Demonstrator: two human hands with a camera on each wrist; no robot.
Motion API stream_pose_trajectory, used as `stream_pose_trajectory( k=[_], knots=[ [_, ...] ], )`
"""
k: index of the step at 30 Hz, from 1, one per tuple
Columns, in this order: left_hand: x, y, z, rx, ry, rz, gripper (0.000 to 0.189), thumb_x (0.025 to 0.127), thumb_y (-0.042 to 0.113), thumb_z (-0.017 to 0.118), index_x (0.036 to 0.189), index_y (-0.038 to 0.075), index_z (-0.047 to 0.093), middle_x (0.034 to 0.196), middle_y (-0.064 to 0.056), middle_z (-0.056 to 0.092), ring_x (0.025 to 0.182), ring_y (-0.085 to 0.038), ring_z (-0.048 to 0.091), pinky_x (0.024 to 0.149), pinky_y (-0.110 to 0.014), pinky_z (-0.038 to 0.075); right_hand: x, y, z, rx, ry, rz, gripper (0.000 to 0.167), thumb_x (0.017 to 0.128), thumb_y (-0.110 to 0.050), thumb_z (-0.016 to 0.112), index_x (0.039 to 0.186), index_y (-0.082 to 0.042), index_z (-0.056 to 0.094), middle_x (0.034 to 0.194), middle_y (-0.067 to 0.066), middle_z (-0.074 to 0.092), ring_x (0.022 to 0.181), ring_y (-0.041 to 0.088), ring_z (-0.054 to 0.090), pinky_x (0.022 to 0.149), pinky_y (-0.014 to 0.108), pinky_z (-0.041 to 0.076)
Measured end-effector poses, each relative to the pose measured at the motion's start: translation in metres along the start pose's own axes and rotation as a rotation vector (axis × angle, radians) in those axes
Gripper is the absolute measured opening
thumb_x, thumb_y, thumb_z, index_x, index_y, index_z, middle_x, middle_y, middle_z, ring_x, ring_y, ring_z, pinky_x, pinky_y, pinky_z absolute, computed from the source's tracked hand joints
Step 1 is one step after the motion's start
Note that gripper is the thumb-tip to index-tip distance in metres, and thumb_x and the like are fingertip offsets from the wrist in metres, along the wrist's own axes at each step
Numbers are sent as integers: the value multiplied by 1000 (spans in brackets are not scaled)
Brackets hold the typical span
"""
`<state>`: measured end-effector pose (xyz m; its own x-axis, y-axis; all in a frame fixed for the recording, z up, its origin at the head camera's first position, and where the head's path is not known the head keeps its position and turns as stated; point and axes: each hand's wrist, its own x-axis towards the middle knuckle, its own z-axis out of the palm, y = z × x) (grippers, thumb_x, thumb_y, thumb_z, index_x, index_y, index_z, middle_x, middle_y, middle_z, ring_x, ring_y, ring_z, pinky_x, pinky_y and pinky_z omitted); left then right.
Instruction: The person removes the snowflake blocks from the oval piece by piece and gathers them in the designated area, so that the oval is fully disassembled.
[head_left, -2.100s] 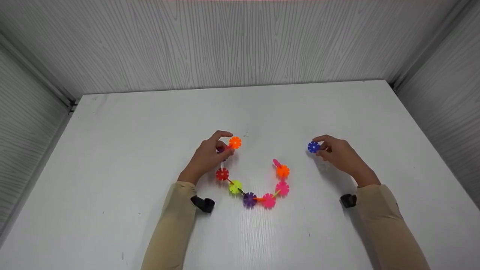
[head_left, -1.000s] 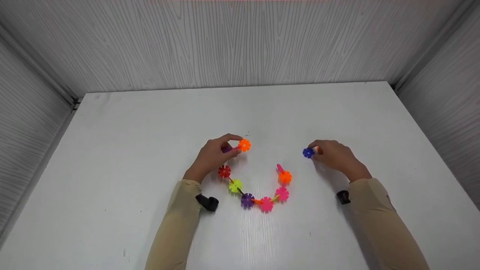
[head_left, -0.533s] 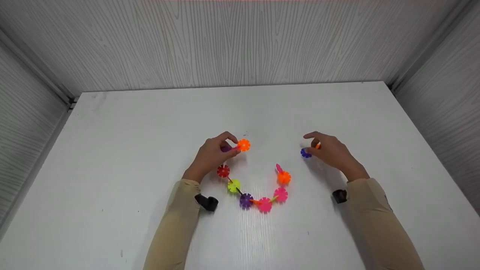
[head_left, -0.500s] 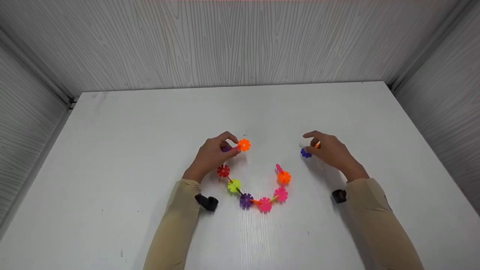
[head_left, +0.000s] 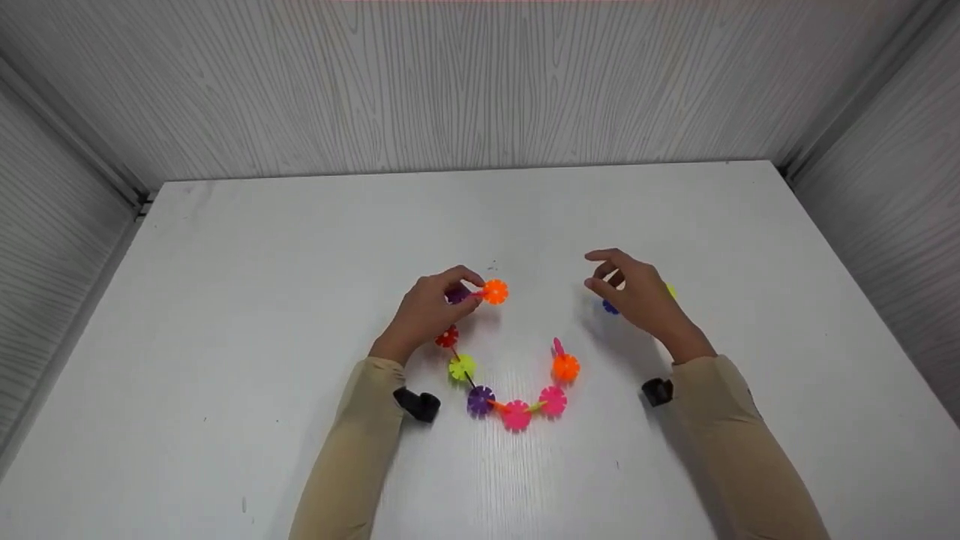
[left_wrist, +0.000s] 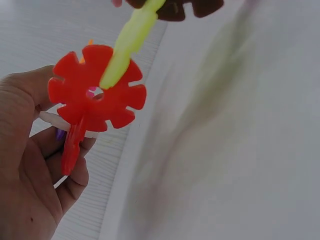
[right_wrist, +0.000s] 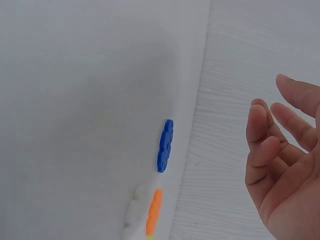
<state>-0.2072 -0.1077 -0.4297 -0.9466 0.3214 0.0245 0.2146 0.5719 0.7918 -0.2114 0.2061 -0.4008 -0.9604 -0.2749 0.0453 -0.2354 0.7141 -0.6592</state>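
My left hand (head_left: 427, 307) pinches a chain of interlocking plastic snowflake discs near one end. An orange disc (head_left: 495, 292) sticks out past the fingertips, and a purple disc (head_left: 457, 295) is partly covered by the hand. From there the chain curves across the tabletop to a pink disc (head_left: 558, 346) at its other end. A red disc (left_wrist: 70, 90) of the chain hangs beside the palm in the left wrist view. My right hand (head_left: 637, 292) is raised with loosely bent fingers and holds nothing. Below it a blue disc (right_wrist: 165, 145) lies on the table, mostly hidden in the head view.
Near the blue disc, the right wrist view shows an orange disc (right_wrist: 154, 212) and a whitish disc (right_wrist: 132, 212). A yellow-green disc (head_left: 670, 291) peeks out behind the right wrist. The white table (head_left: 300, 247) meets a wood-grain panel (head_left: 480, 90) at the back.
My right hand has let go of the blue disc and moved left and up, away from it. The left hand has shifted slightly right with the chain end, and the chain's lower curve slid with it.
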Motion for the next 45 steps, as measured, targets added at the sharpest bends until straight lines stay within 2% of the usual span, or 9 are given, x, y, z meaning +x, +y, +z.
stream_pose_trajectory(
  k=[4,10,18,22,28,31,34,37,45],
  knots=[
    [0,1,0,-8,-8,-12,19,93,28,62,111,26,64,88,-2,64,79,-18,54,69,-29,46,2,-7,4,35,9,-43,43,94,-18,62,134,-8,51,104,13,63,89,25,61,67,27,49],
    [0,2,2,4,-10,-4,19,93,30,63,112,27,66,91,-1,65,83,-18,54,71,-28,47,6,-16,13,49,14,-74,48,92,-21,65,136,-9,49,104,11,64,89,24,61,74,31,49],
    [1,1,4,5,-20,14,19,93,31,64,111,30,68,94,3,67,82,-16,54,72,-28,46,10,-28,29,88,-61,-68,60,90,-29,68,142,-15,42,113,9,63,97,24,60,81,36,50],
    [3,2,4,-14,-39,0,20,93,28,63,113,29,68,102,3,66,90,-18,54,81,-32,48,11,-36,35,86,-85,-73,59,89,-27,70,141,-16,45,118,13,61,100,25,60,86,41,52],
    [3,4,6,-52,-81,-70,28,89,26,68,116,31,64,119,2,63,107,-19,54,101,-41,46,13,-45,45,38,-123,-89,58,88,-28,69,140,-15,46,119,14,62,99,25,62,86,41,54],
    [2,3,6,-82,-82,-52,29,88,22,68,116,27,64,114,-1,63,103,-20,55,98,-39,47,14,-50,48,22,-135,-103,56,89,-28,69,139,-14,47,116,13,63,97,24,63,85,41,54],
    [2,2,6,-112,-81,-14,28,89,19,66,116,23,62,107,-3,63,95,-21,54,88,-36,50,14,-53,50,1,-147,-113,54,90,-26,68,138,-15,48,112,10,64,95,23,63,84,39,54],
    [1,3,6,-105,-83,6,27,90,20,66,116,21,60,104,-2,63,92,-20,54,84,-33,50,14,-56,52,-21,-157,-118,50,91,-25,66,137,-15,49,108,8,65,92,21,62,83,37,55],
    [1,6,6,-69,-93,3,24,91,23,65,114,20,59,107,-3,64,94,-21,55,88,-36,51,14,-62,56,-57,-181,-145,47,90,-25,68,134,-16,52,105,6,66,86,19,60,77,32,54]
  ],
)
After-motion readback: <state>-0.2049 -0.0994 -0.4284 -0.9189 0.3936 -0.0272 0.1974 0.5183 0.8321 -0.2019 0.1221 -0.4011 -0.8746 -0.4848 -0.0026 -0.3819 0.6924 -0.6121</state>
